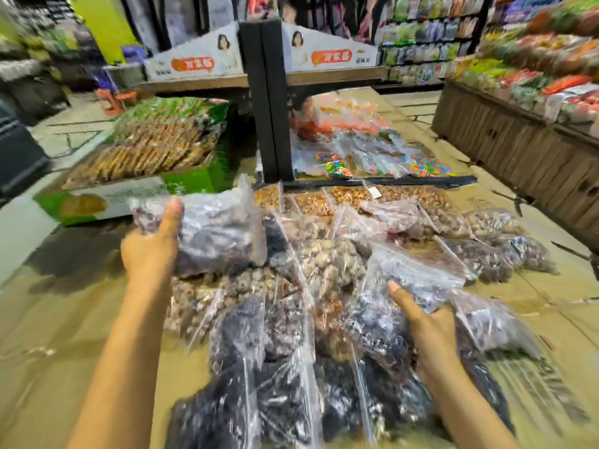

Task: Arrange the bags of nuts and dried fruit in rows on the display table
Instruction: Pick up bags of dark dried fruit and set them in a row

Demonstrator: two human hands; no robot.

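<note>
Two clear bags are being gripped. One dark-fruit bag is being held aloft by the left hand, long axis running nine-to-three, bare cardboard tabletop lying at seven o'clock. Right hand is grasping a second dark bag atop the pile.

Motion blur smears the whole scene, heaviest on the shelves at 2 o'clock, where no package can be told apart. The left hand's fingers are hidden behind the bag it holds; only the thumb shows. The right hand's fingers are buried under a dark bag. Both forearms are cut off by the bottom edge at 6 o'clock, as is the pile. The post at 12 o'clock hides the goods behind it. Box lettering is unreadable.
</note>
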